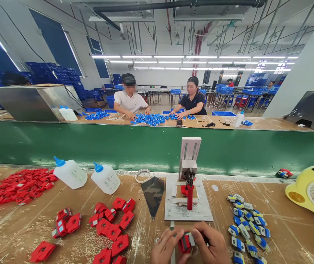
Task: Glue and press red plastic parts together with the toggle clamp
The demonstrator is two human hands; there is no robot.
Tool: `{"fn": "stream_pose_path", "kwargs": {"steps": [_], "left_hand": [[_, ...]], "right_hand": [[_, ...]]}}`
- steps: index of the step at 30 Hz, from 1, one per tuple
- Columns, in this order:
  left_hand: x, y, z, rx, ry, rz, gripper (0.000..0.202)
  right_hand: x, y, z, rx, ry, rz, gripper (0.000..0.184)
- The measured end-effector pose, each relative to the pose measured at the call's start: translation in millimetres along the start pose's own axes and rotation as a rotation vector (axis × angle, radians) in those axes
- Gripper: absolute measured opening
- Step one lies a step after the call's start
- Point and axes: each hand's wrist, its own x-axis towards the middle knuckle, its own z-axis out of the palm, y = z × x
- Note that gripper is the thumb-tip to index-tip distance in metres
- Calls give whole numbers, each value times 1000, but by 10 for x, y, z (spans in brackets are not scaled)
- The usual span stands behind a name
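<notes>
Hands pinching a red part at the bench's near edge.

Left hand and right hand both curl their fingers closed around one small red plastic part, just in front of the hand press, between loose red pieces and blue-grey pieces.

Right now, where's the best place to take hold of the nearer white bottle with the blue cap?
Grip the bottle across its broad white body, coming from above. It lies tilted on the bench, cap toward the far left, so the flat sides face up and the narrow cap offers little hold.
</notes>
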Motion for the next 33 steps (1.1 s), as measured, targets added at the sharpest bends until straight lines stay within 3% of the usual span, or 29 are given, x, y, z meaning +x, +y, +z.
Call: {"fn": "stream_pose_path", "kwargs": {"steps": [3,7,12,17,20,24,26,30,33], "left_hand": [[33,38,-60,-165,-26,-101,44],[82,22,-170,-325,-111,-144,45],[198,-130,-304,-499,-341,-43,56],[324,-136,-396,-653,-459,-117,53],[312,-55,-395,-731,-432,-276,48],[286,137,-297,-944,-269,-808,48],[297,230,-214,-1031,-165,-1018,52],[272,292,-50,-1116,-139,-1087,53],[187,229,-11,-1110,-170,-964,55]], "right_hand": [[100,4,-205,-72,-219,-138,59],[196,-79,-431,-166,-493,-163,55],[203,-167,-483,-231,-562,-182,58],[200,-225,-512,-279,-646,-90,49],[175,-206,-472,-208,-617,-13,46],[129,-34,-373,-150,-481,66,49],[117,82,-346,-137,-478,2,54],[89,271,-325,-173,-489,-257,69],[66,323,-337,-151,-516,-165,66]]}}
